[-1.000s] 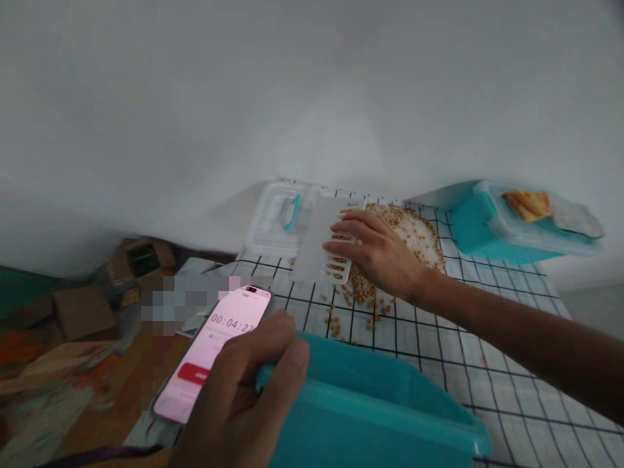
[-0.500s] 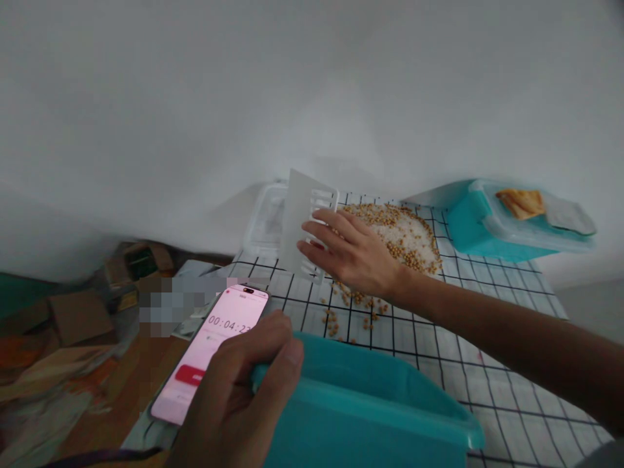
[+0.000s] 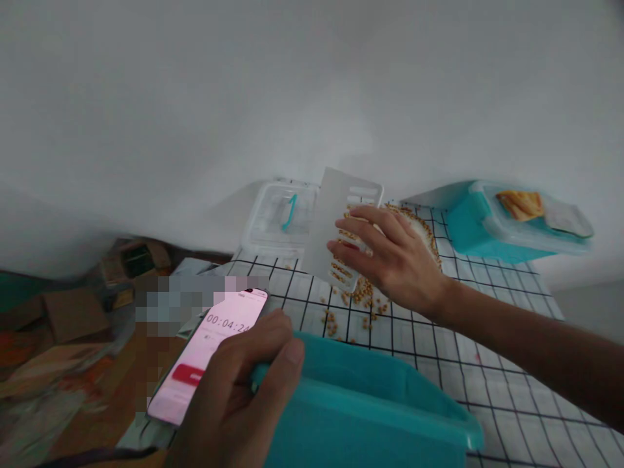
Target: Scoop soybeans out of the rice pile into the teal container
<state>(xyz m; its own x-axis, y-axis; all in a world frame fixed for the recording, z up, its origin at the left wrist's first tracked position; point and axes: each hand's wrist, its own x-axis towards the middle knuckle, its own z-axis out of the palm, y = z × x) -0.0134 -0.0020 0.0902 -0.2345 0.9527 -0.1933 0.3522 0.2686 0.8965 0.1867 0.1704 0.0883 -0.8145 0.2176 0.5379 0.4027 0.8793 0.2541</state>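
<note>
My right hand (image 3: 392, 257) grips a thin white plastic panel (image 3: 324, 224) with slots along one side. The panel is tilted up, its lower edge near the cloth. Through and beside the slots show loose yellow kernels (image 3: 363, 292). Behind my right hand lies a spread of white grains (image 3: 420, 229) rimmed with kernels, partly hidden by the hand and panel. My left hand (image 3: 244, 380) is closed over the left end of a teal plastic bin's rim; the bin (image 3: 375, 419) stands at the near edge, its floor out of sight.
A phone (image 3: 209, 357) with a running timer lies left of the bin. Against the wall are a clear lid (image 3: 263, 218) with a teal strip and, at right, a lidded teal box (image 3: 468, 224) carrying folded cloths (image 3: 521, 205). Cardboard boxes (image 3: 75, 318) sit lower left.
My right hand has moved right with the panel, over the grain spread. More of the clear lid and its teal strip now shows. My left hand stays on the bin.
</note>
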